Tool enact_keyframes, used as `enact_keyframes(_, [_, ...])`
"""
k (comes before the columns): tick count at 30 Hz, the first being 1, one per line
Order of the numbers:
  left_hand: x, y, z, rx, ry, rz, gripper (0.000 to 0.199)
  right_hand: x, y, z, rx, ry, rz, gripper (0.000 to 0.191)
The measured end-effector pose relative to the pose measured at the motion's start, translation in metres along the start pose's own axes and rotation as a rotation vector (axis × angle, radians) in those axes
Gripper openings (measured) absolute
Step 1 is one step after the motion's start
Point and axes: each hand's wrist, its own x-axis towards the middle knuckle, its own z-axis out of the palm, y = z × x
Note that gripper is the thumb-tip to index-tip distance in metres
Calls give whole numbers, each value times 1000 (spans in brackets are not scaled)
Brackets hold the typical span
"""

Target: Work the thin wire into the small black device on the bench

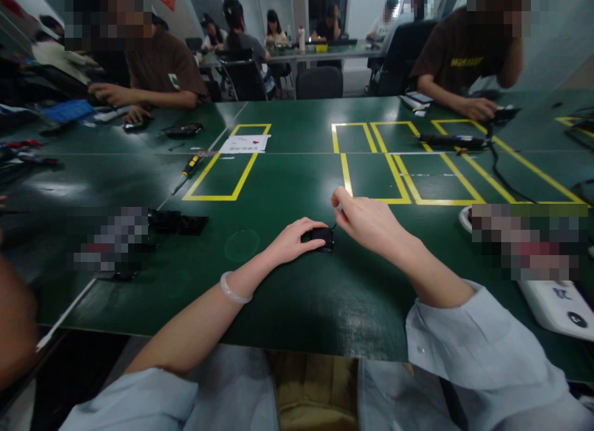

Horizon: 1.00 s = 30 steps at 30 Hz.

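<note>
Gripping a small black block (pixel 322 238) with the left hand (pixel 297 240) at the centre of the frame, thumb and fingers parted only enough to span it. Holding a thin dark tool (pixel 334 226) in the curled, drawn-together fingers of the right hand (pixel 371 223), just right of centre, aimed at the block's upper right edge; too small to tell whether touching. Wearing a pale bracelet (pixel 236 288) on the left wrist. Working on a dark green table (pixel 297 313), near a white case (pixel 552 307) at lower right. Facing, farther off, a yellow-and-black screwdriver (pixel 190 165) at centre left, a white paper (pixel 244 144) near yellow tape outlines (pixel 210 199), then seated co-workers (pixel 164 65) along the top.
</note>
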Motion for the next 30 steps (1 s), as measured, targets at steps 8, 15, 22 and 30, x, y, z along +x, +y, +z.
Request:
enact_keyframes(8, [0, -2, 1, -17, 4, 11, 41, 1, 0, -1, -40, -44, 15, 29])
enact_keyframes(15, [0, -1, 1, -12, -8, -5, 41, 1, 1, 0, -14, -17, 6, 27])
enact_keyframes(22, [0, -1, 0, -4, -1, 0, 41, 0, 2, 1, 16, 2, 0, 26])
enact_keyframes(30, [0, -2, 0, -19, -11, 7, 41, 2, 2, 3, -4, 1, 11, 28])
